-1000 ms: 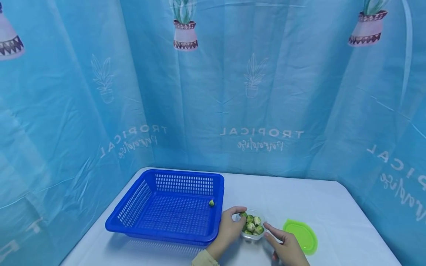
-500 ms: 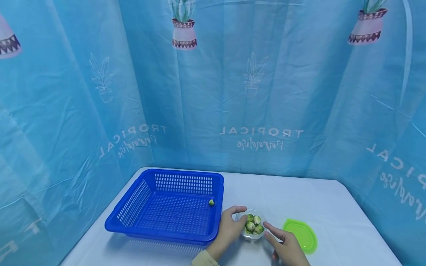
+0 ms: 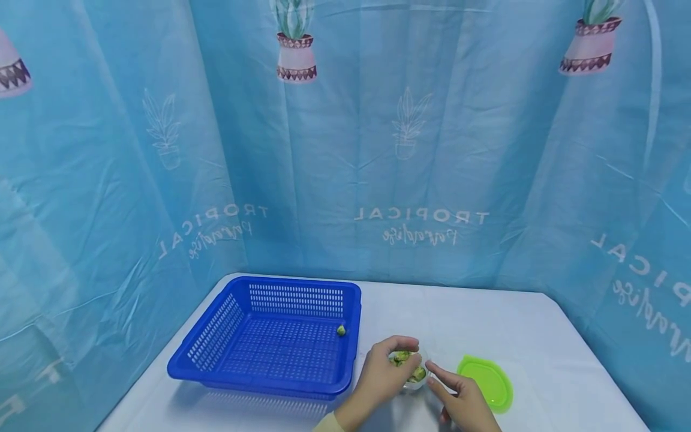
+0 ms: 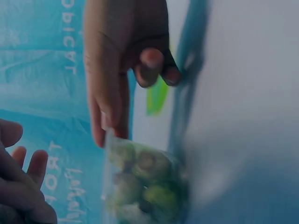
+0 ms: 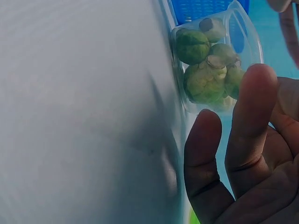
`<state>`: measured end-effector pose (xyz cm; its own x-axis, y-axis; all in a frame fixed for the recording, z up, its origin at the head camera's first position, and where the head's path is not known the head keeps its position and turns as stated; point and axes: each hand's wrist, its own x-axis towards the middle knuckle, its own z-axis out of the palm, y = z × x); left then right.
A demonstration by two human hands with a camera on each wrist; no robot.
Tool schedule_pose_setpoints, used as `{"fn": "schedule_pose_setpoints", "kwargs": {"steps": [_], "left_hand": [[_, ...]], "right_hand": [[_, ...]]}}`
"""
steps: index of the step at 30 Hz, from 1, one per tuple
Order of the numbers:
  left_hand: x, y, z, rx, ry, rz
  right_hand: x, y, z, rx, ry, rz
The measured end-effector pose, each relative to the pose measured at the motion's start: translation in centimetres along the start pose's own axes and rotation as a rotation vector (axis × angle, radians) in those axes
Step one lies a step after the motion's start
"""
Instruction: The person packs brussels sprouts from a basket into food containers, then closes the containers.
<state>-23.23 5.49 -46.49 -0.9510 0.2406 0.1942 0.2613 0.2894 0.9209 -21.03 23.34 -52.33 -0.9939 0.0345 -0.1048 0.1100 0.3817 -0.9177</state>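
Note:
Several Brussels sprouts [image 5: 203, 84] lie in a small clear plastic container [image 3: 414, 385] on the white table. Over the container's open top is my left hand [image 3: 380, 375], its fingers bent and apart, with nothing visible between them. It hides part of the sprouts in the head view; in the left wrist view, its fingers [image 4: 39, 165] are off to the side of the rim. At the container's right side is my right hand [image 3: 465, 399], with extended fingertips touching the rim. One Brussels sprout [image 3: 341, 330] sits inside the blue basket [image 3: 264, 384], by its right wall.
A bright green lid [image 3: 490, 384] lies flat on the table [image 3: 475, 318], just right of the right hand. The basket takes up the table's left side. Blue printed curtains [image 3: 345, 150] hang behind the table and at both sides.
My left hand has shifted right and over the container, covering more sprouts. A sprout by its fingertips a second ago has dropped from sight. The right hand stays in place.

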Motion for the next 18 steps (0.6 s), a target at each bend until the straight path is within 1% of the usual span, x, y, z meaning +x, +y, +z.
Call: {"fn": "schedule_pose_setpoints", "kwargs": {"steps": [4, 7, 14, 18], "left_hand": [[-0.4, 1.0, -0.4, -0.02, -0.071, 0.025], [-0.7, 1.7, -1.0, -0.026, -0.105, 0.045], [-0.8, 2.9, -2.4, -0.049, -0.152, 0.047], [-0.9, 3.4, -3.4, -0.047, -0.171, 0.053]], "right_hand": [[0.0, 0.0, -0.1, -0.008, -0.003, 0.009], [0.0, -0.1, -0.1, -0.015, 0.006, 0.02], [0.1, 0.0, -0.1, -0.007, 0.006, 0.007], [0.1, 0.0, 0.0, 0.008, 0.002, 0.012]]}}
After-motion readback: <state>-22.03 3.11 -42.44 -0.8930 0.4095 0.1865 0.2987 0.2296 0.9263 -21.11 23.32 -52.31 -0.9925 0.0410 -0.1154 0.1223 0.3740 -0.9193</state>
